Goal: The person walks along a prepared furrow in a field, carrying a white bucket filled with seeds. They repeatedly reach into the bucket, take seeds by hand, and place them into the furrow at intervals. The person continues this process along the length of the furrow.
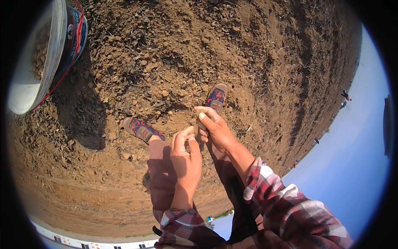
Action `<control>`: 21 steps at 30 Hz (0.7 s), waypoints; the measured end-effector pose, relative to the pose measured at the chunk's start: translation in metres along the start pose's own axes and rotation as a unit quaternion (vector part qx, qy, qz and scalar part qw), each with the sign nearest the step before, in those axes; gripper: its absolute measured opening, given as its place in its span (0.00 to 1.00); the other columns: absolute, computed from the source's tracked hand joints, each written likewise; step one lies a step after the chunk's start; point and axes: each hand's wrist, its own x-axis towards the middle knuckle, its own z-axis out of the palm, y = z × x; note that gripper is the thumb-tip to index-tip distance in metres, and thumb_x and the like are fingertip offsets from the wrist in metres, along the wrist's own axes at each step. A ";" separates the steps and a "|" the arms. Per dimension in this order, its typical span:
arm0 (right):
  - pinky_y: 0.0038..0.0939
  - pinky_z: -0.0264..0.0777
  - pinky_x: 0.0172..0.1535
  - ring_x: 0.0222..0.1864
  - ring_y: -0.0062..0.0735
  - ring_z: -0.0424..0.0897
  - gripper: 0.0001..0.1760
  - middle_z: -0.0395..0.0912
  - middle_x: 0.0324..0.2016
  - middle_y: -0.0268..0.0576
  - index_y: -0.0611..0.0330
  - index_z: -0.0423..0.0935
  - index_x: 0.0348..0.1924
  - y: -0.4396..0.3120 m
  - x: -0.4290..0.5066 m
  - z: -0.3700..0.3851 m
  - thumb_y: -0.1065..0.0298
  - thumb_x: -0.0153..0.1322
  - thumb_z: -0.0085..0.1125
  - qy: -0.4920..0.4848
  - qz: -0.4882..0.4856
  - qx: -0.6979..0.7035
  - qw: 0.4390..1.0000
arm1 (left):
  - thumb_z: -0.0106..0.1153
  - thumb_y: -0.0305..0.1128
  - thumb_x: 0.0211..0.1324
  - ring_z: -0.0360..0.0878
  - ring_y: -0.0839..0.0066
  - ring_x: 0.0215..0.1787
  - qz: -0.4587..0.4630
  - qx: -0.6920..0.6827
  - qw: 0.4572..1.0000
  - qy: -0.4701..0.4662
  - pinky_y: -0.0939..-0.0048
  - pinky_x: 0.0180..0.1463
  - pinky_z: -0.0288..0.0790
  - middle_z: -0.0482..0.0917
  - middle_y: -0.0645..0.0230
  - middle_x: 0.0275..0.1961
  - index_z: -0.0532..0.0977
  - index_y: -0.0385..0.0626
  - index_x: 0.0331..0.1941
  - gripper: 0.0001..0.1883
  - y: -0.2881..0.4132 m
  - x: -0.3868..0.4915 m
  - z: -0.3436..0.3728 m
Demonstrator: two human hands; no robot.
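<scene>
My left hand (186, 160) is raised over the soil between my legs, its fingers loosely curled and the thumb close to the fingertips. Nothing shows between them, though the palm is partly hidden. Just to its right and a little farther forward is my right hand (216, 129). Its thumb presses towards the index finger, and the other fingers fold into the palm. Whether a small thing sits in that pinch is too unclear to tell. The two hands are close together but apart. Below them lies dry, cloddy brown soil (174, 71) with withered leaves and stalks.
A white plastic bucket (23, 93) with a red cord (70, 63) stands at the upper left, holding what look like unshelled peanuts (40, 57). My patterned shoes (144, 129) are planted on the soil. Distant people (345, 95) and a long white building (99, 244) appear near the horizon.
</scene>
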 end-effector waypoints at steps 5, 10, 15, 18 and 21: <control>0.44 0.70 0.59 0.56 0.59 0.78 0.21 0.79 0.53 0.61 0.55 0.70 0.62 0.020 0.093 -0.040 0.59 0.78 0.49 0.099 -0.070 -0.542 0.831 | 0.50 0.23 0.64 0.80 0.64 0.46 -0.021 -0.014 0.999 0.022 0.64 0.52 0.73 0.79 0.55 0.48 0.75 0.37 0.52 0.14 0.006 -0.003 -0.009; 0.36 0.78 0.36 0.27 0.30 0.75 0.22 0.73 0.29 0.37 0.51 0.65 0.65 0.019 0.179 -0.040 0.68 0.77 0.43 0.216 0.005 -0.260 0.941 | 0.51 0.22 0.64 0.79 0.67 0.46 0.018 0.027 0.999 0.026 0.67 0.52 0.73 0.79 0.58 0.47 0.75 0.38 0.52 0.14 0.010 -0.003 -0.020; 0.33 0.76 0.30 0.22 0.26 0.70 0.24 0.70 0.26 0.34 0.53 0.60 0.65 0.069 0.172 -0.041 0.71 0.75 0.42 0.232 -0.015 -0.206 0.950 | 0.49 0.21 0.65 0.79 0.69 0.48 -0.048 0.005 0.999 0.007 0.69 0.54 0.72 0.80 0.58 0.47 0.74 0.37 0.52 0.13 0.013 -0.004 -0.021; 0.30 0.73 0.35 0.30 0.25 0.74 0.17 0.76 0.31 0.37 0.59 0.71 0.57 0.085 0.158 -0.050 0.67 0.76 0.46 0.312 -0.119 -0.323 0.886 | 0.45 0.19 0.68 0.79 0.73 0.52 -0.049 0.027 0.998 -0.039 0.74 0.57 0.71 0.79 0.60 0.50 0.72 0.35 0.53 0.12 0.015 -0.003 -0.019; 0.38 0.74 0.47 0.39 0.43 0.83 0.15 0.84 0.38 0.52 0.60 0.77 0.48 0.079 0.173 -0.052 0.59 0.75 0.53 0.361 -0.162 -0.270 0.878 | 0.47 0.20 0.67 0.79 0.73 0.49 -0.062 0.029 0.997 -0.032 0.73 0.55 0.72 0.79 0.60 0.48 0.74 0.36 0.52 0.12 0.015 -0.003 -0.016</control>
